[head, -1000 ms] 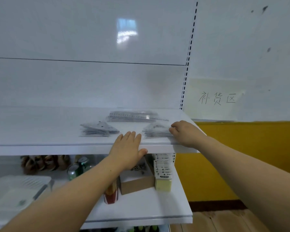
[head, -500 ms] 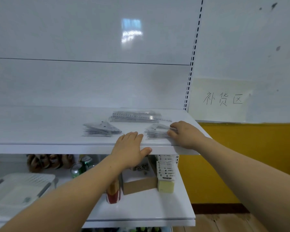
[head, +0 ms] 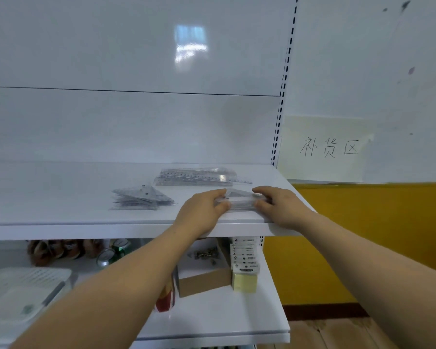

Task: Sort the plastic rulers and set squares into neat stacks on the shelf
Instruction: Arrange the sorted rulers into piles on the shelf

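Three piles of clear plastic lie on the white upper shelf (head: 61, 217). A pile of straight rulers (head: 199, 177) sits at the back. One stack of set squares (head: 141, 197) rests to the left. A second stack of set squares (head: 241, 201) lies near the shelf's right front corner. My left hand (head: 202, 210) grips its left end, fingers curled over the edge. My right hand (head: 280, 205) grips its right end the same way. Both hands squeeze the stack between them.
On the lower shelf (head: 212, 321) stand a cardboard box (head: 202, 280), yellow sticky notes (head: 244, 278), cans (head: 111, 253) and a white tray (head: 23, 293). A slotted upright (head: 280, 117) bounds the shelf on the right. A paper sign (head: 327, 149) hangs on the wall.
My left hand moved from the shelf's front edge up to the left end of the right set square stack. My right hand shifted to hold its right end.
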